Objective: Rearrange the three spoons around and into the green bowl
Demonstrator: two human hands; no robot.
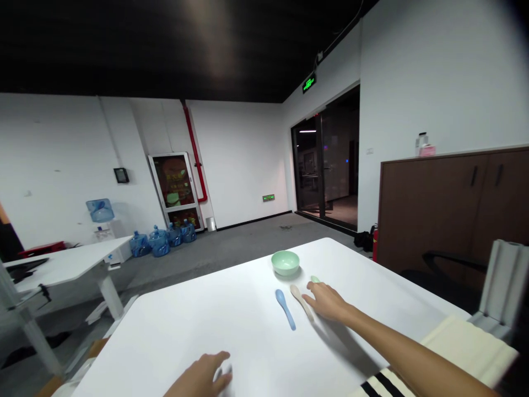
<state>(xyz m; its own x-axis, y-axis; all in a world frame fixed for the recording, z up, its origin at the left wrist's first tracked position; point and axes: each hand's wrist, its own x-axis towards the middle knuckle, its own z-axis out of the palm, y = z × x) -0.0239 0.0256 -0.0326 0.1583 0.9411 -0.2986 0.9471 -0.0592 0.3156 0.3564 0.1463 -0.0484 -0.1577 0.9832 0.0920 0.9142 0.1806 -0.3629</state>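
My right hand (326,301) reaches over the white table (243,309), palm down. Its thumb and fingers are apart. Just past the fingertips shows the head of a light green spoon (315,279); the hand covers the rest of it. Whether the fingers touch that spoon is hard to see. Left of this hand lie a beige spoon (302,303), partly behind the thumb, and a blue spoon (285,309). A light green bowl (285,264) stands upright beyond the spoons. Near the table's front, my left hand (202,375) is open with thumb and forefinger spread, holding nothing.
A cream cloth with black stripes (467,353) is at the right front, under my right forearm. A brown cabinet (433,209) stands to the right. Another white desk (74,262) is at the left, with several blue water bottles (159,241) on the floor behind it.
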